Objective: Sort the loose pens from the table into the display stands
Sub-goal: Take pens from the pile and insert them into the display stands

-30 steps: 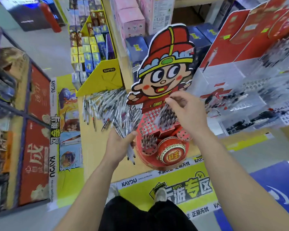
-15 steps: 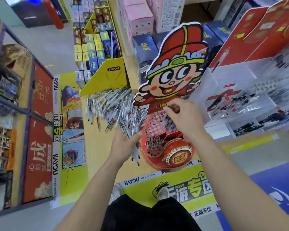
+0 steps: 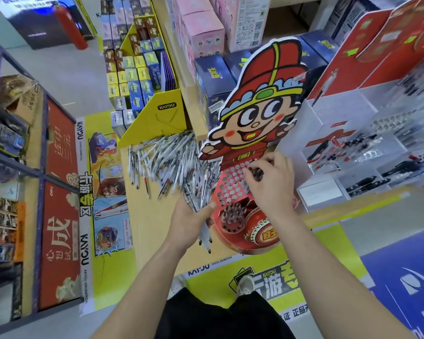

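Note:
A red display stand point(image 3: 233, 189) with a cartoon-figure backboard and a panel of round holes sits at the table's front edge. Several pens stand in its lower tier. My left hand point(image 3: 189, 221) grips a bundle of white pens point(image 3: 201, 204), tips pointing down past my palm. My right hand point(image 3: 269, 182) hovers over the hole panel with fingers curled, pinching a pen down at the upper holes; the pen is mostly hidden by my fingers. A heap of loose white pens point(image 3: 167, 160) lies on the wooden table behind my left hand.
A yellow card-box display point(image 3: 157, 118) stands behind the pen heap. Clear acrylic pen stands point(image 3: 367, 152) with red backboards fill the right side. Blue and pink boxes are stacked at the back. The wooden table point(image 3: 149, 221) edge runs just in front of the red stand.
My right hand has lowered from above the stand onto its upper hole panel. My left hand keeps the pen bundle in the same place. The camera shifted slightly.

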`<state>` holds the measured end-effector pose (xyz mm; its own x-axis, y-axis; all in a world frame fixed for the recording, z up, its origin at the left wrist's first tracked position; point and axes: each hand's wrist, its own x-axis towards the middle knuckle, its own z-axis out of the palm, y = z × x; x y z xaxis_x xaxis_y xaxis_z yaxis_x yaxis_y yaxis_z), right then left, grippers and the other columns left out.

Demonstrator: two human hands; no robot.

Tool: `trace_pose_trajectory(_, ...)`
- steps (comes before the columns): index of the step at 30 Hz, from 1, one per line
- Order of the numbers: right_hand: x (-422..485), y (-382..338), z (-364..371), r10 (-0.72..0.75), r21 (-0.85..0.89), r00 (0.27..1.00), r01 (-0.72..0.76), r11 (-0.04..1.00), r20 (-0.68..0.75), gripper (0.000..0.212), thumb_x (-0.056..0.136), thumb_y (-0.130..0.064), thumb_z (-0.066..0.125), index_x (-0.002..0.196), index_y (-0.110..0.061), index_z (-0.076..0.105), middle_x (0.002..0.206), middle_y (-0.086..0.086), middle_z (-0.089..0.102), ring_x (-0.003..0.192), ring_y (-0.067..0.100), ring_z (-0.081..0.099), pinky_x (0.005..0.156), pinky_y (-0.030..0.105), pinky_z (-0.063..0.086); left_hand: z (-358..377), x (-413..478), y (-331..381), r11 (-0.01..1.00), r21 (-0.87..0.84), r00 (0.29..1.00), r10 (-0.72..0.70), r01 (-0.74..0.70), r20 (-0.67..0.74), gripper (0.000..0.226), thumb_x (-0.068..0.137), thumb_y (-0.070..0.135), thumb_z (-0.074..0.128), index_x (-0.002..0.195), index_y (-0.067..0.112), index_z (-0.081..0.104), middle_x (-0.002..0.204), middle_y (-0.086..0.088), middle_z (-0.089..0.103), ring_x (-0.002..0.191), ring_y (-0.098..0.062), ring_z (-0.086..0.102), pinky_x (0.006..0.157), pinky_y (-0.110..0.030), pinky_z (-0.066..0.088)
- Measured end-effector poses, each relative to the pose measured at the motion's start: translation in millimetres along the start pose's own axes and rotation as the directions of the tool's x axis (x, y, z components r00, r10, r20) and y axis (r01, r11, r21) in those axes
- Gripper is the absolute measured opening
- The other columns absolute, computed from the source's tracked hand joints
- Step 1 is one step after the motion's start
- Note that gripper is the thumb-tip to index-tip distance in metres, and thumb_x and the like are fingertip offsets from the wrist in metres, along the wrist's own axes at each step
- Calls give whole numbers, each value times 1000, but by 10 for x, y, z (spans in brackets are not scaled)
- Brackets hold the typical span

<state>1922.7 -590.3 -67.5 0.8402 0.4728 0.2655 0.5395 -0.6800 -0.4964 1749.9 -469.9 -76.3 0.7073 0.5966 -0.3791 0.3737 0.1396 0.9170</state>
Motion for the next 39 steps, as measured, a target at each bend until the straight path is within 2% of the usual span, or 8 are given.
trace_pose_trajectory(7, -11, -18, -41, 14, 11, 1000, -14, 1000, 27, 22, 88, -44, 73, 97, -25, 77, 105, -3, 55, 103, 19, 46, 89, 41, 48, -8, -154, 53, 1000, 12, 998, 19, -20, 61, 12, 96, 19, 71, 97, 16, 60, 66, -4, 64, 63, -28, 65, 61, -44, 58)
trace_pose_trajectory(12, -165, -198, -255, -47, 70, 996, 52, 996, -71, 24, 87, -44, 72, 104, -28, 75, 110, -4, 57, 104, 19, 48, 90, 36, 41, 29, -292, 152, 999, -32, 994, 45, -42, 104, 11, 97, 16, 70, 92, 14, 60, 64, -4, 64, 62, -26, 64, 51, -23, 48)
trace_pose_trajectory(14, -213, -291, -316, -132, 203, 991, 125, 971, 25, 21, 91, -39, 69, 105, -25, 75, 103, -8, 61, 100, 15, 53, 89, 35, 44, 66, -293, 168, 998, -30, 990, 64, -61, 126, 13, 97, 17, 69, 90, 10, 61, 65, -5, 64, 64, -29, 64, 53, -25, 49)
trace_pose_trajectory(17, -222, -364, -343, -156, 411, 954, 39, 911, 256, 20, 94, -33, 68, 112, -24, 73, 96, -15, 67, 93, 5, 61, 85, 31, 51, 133, -266, 185, 996, -66, 987, 70, -61, 144, 12, 97, 18, 69, 98, 8, 62, 70, -4, 65, 67, -27, 65, 60, -32, 52)
trace_pose_trajectory(22, -142, -301, -386, -92, 466, 912, -116, 877, 400, 21, 91, -34, 72, 111, -26, 71, 94, -15, 70, 88, -5, 63, 75, 9, 47, 197, -239, 198, 995, -83, 986, 75, -63, 152, 11, 97, 18, 69, 102, 10, 62, 73, -4, 70, 72, -33, 71, 69, -44, 59)
trace_pose_trajectory(31, 31, -236, -395, -57, 486, 879, -206, 849, 473, 14, 88, -27, 77, 101, -26, 72, 86, -9, 71, 78, 6, 67, 72, 24, 55, 244, -207, 240, 978, -207, 987, -2, 35, 158, 13, 97, 11, 67, 110, 10, 67, 95, -13, 77, 83, -37, 75, 78, -45, 63)
trace_pose_trajectory(35, 101, -248, -417, -34, 496, 913, -189, 848, 406, 12, 90, -23, 74, 101, -27, 71, 88, -10, 70, 80, 3, 66, 73, 18, 51, 183, -128, 225, 983, -181, 994, -7, 27, 107, 11, 98, 11, 65, 109, 10, 69, 101, -10, 77, 84, -34, 76, 76, -42, 62)
trace_pose_trajectory(39, 208, -221, -478, 7, 549, 945, -196, 812, 326, 17, 92, -21, 71, 97, -37, 68, 89, -11, 70, 84, 12, 71, 82, 40, 60, 71, -73, 148, 998, -63, 997, -17, 22, 81, 15, 99, 16, 66, 111, 8, 69, 100, -5, 78, 80, -31, 76, 74, -48, 60)
